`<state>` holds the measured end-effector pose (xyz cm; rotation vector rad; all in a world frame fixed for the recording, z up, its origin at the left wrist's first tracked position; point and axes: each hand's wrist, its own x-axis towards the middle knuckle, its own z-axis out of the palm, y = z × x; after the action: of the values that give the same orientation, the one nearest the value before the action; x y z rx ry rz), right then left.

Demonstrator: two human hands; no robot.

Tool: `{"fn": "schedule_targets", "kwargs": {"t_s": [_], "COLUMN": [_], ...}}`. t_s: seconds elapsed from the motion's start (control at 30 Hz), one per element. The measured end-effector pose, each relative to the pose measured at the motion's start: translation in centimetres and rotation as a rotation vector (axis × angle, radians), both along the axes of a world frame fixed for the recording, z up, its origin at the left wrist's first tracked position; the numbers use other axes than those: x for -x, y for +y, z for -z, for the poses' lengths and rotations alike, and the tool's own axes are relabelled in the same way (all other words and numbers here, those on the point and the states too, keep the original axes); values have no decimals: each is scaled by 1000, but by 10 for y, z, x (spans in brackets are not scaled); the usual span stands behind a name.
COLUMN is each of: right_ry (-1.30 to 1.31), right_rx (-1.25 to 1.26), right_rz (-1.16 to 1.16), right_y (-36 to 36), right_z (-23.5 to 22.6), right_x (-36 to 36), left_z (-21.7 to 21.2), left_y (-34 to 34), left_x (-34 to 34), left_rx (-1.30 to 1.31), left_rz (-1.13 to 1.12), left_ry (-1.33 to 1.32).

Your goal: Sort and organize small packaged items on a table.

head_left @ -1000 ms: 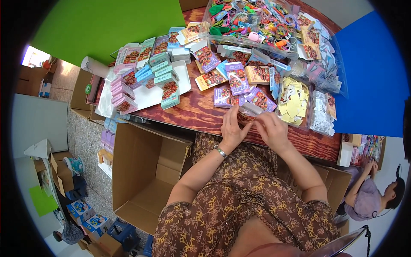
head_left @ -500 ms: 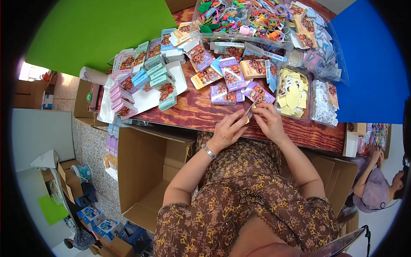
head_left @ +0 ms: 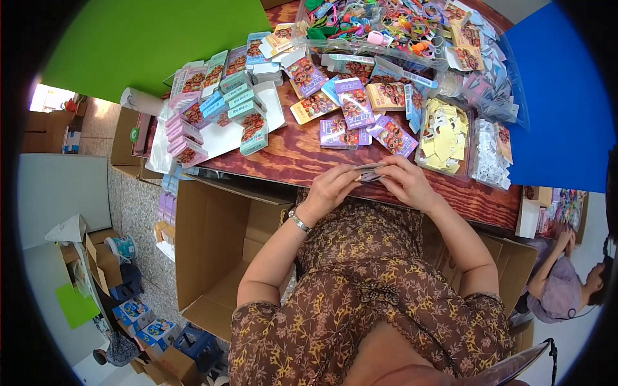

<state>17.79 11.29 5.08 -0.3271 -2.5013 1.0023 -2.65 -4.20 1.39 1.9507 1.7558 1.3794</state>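
Between my hands, at the front edge of the table, is a small thin card box [head_left: 368, 172], seen nearly edge-on with pale edges. My left hand [head_left: 329, 191] pinches its left end, and my right hand [head_left: 409, 184] has fingers closed on the right end. The printed face of this box is hidden from view. Just beyond my fingers lie a purple printed box [head_left: 393, 136] and another purple box [head_left: 339, 134], among several loose yellow, blue and purple boxes.
Stacked pink, blue and green boxes [head_left: 241, 106] stand on the left. At right are a tray of yellow cards [head_left: 444, 138] and one of white pieces [head_left: 490, 157]. A bin of colourful trinkets [head_left: 373, 32] stands behind. Below the table sits an open carton [head_left: 212, 251]. Another person [head_left: 563, 283] works at far right.
Both hands have risen slightly, and my left hand has shifted a little left. The small box has turned from slanted to nearly level between my fingers.
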Motion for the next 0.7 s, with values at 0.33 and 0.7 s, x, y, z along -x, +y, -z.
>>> {"fn": "schedule_targets", "kwargs": {"t_s": [0.33,0.7], "right_ry": [-130,-3], "right_rx": [358,-256], "right_rz": [2,-205], "right_y": [37,21], "right_z": [-23,-19], "right_x": [37,32], "left_z": [-2,22], "left_y": [-1,-1], "left_x": [-2,-5], "left_rx": [-15,-34], "left_rz": [-5,-52], "left_ry": [-5,-129]}}
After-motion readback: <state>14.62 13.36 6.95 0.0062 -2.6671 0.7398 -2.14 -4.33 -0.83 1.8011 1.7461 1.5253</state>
